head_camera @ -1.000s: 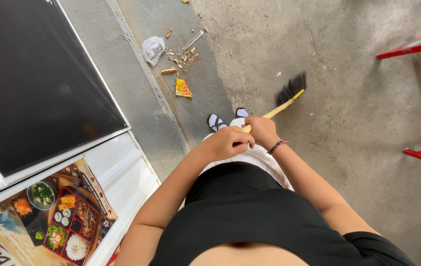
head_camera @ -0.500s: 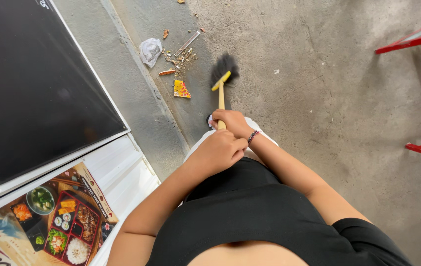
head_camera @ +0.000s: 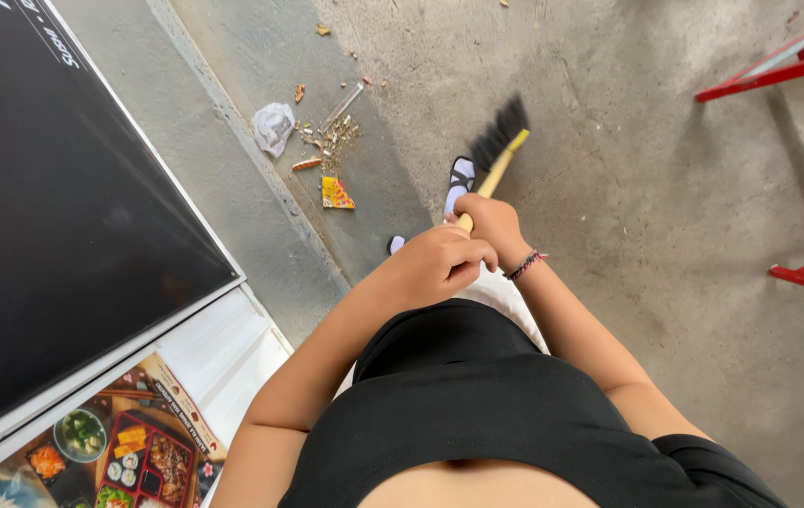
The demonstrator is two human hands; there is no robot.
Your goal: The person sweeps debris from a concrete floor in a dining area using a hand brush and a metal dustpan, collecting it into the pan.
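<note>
Broom (head_camera: 501,155): pale wood handle, black bristles. Floor (head_camera: 665,169) rough matt concrete. Frame (head_camera: 802,71) at right: glossy red-painted metal.

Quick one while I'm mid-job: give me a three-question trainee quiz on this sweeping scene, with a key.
1. True or false: both hands grip the yellow wooden broom handle.
2. Which wrist wears the dark beaded bracelet? A. left B. right C. neither
3. Fill in: the crumpled white plastic bag lies at the edge of the litter pile, on the side towards the ______ board.

Key:
1. True: the left hand and the right hand are both closed on the handle, and the black bristles point away from the person.
2. B.
3. Black: the large black board stands at the left of the view.
</note>
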